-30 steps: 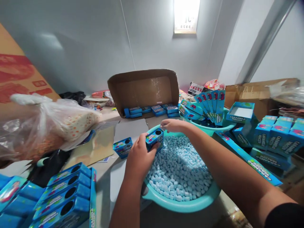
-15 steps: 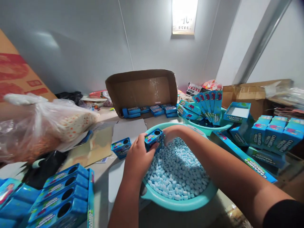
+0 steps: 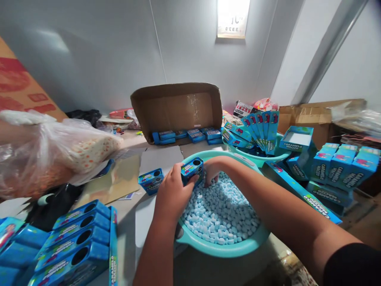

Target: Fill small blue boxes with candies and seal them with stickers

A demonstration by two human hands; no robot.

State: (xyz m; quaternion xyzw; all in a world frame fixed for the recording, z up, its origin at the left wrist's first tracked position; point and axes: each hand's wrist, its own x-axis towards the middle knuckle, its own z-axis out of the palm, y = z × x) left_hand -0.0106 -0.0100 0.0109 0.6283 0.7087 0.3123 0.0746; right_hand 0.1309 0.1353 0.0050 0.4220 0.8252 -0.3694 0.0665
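My left hand clamps the small blue box, hole up, over the far-left rim of the teal basin, which is heaped with pale blue candies. Far behind, the cardboard carton holds a row of blue packs. My right hand has dropped from the rim into the candies, fingers curled; I can't tell what they pinch.

Six holed blue boxes by my count: one in the left hand, one just left of it, four racked near that forearm. Two teal basins too.
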